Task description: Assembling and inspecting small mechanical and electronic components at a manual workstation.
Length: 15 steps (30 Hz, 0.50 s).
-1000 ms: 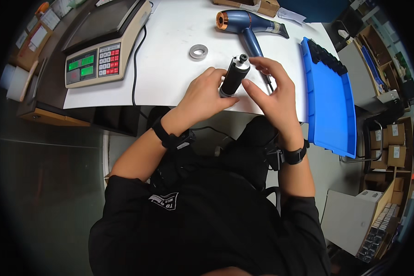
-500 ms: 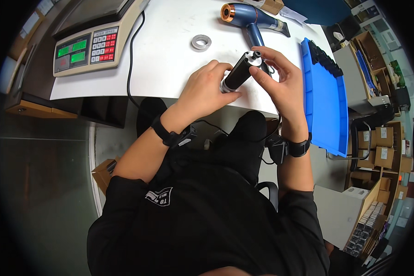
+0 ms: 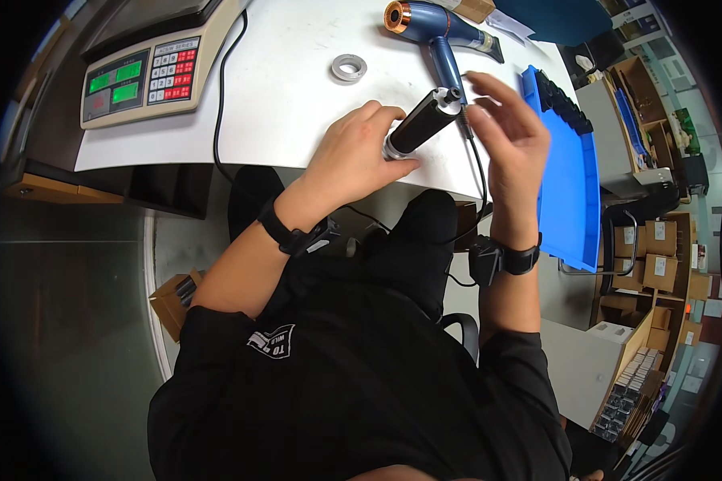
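Note:
A black cylinder with silver metal ends is tilted up over the front edge of the white table. My left hand wraps round its lower end, thumb and fingers closed on the metal collar. At its upper end a small dark knob sticks out of the silver cap. My right hand is just right of that tip, apart from it, with thumb and fingers spread and slightly blurred. Behind the cylinder lies a blue hair dryer with a copper-coloured rear. A grey ring-shaped roll rests on the table to its left.
A weighing scale with lit green displays stands at the left. The hair dryer's black cord hangs over the table's front edge. At the right, a blue tray holds black parts along its far end. Cardboard boxes fill shelves beyond.
My right hand has let go of the cylinder's upper end and moved right, its fingers opening. My left hand keeps its hold. The view has shifted slightly.

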Each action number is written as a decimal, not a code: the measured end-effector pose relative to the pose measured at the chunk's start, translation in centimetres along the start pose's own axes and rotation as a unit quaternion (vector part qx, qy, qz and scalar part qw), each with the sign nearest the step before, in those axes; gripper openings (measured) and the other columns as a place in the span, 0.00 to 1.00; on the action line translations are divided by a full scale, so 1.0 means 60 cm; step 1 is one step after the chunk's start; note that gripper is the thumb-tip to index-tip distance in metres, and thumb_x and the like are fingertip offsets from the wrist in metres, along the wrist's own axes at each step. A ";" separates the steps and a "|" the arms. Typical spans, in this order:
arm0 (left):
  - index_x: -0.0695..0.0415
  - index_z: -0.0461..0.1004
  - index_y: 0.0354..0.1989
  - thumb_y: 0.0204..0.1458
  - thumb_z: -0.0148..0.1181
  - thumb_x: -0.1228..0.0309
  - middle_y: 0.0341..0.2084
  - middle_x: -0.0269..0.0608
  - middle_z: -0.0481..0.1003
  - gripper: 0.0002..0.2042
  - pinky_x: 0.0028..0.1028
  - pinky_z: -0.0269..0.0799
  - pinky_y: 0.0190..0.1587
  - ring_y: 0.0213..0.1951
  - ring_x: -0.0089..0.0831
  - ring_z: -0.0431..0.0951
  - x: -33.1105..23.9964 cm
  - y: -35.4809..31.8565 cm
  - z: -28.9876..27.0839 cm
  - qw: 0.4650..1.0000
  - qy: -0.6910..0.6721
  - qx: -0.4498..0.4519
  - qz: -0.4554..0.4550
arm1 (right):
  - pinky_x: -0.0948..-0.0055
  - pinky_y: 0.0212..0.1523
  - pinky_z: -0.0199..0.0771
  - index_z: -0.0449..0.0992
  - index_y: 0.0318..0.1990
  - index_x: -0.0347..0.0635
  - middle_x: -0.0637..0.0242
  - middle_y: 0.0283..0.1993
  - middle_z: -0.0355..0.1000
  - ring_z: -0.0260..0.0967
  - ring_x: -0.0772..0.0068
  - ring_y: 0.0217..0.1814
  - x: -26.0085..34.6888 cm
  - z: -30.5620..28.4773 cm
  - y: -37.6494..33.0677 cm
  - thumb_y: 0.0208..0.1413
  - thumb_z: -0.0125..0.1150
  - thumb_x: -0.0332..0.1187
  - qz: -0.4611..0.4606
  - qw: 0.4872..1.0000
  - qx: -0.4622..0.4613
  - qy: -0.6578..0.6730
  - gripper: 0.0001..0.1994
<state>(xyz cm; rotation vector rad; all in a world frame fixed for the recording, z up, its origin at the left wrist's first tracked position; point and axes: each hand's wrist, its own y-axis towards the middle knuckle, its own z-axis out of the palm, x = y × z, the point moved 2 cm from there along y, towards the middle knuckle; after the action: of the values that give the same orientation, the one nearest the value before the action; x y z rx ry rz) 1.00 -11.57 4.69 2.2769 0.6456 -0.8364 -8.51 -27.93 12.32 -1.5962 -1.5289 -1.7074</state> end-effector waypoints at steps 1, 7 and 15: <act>0.62 0.76 0.48 0.41 0.74 0.61 0.37 0.47 0.75 0.26 0.36 0.75 0.44 0.38 0.43 0.79 0.001 0.001 0.001 1.000 -0.002 -0.003 0.002 | 0.72 0.58 0.69 0.79 0.52 0.33 0.57 0.54 0.77 0.72 0.69 0.56 0.004 -0.008 -0.001 0.53 0.69 0.27 0.000 1.000 -0.001 -0.002 0.18; 0.63 0.77 0.46 0.43 0.71 0.67 0.37 0.47 0.74 0.21 0.36 0.75 0.44 0.39 0.43 0.78 0.007 0.001 0.001 1.000 -0.023 0.007 0.011 | 0.74 0.51 0.75 0.79 0.50 0.31 0.57 0.50 0.78 0.76 0.71 0.48 0.014 -0.164 -0.042 0.56 0.68 0.28 -0.012 0.957 -0.201 -0.208 0.15; 0.64 0.77 0.43 0.43 0.65 0.72 0.37 0.47 0.74 0.17 0.36 0.74 0.44 0.41 0.44 0.78 0.005 0.009 0.005 0.999 -0.031 0.024 0.018 | 0.64 0.49 0.75 0.81 0.49 0.37 0.54 0.44 0.80 0.78 0.57 0.47 -0.058 -0.292 -0.128 0.56 0.66 0.43 0.268 0.761 -0.129 -0.577 0.19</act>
<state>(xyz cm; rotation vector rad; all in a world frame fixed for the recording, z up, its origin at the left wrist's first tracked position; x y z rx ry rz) 1.43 -12.07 4.53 2.2899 0.5599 -0.9091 -22.33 -41.37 9.58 -3.1443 -0.9406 -0.5217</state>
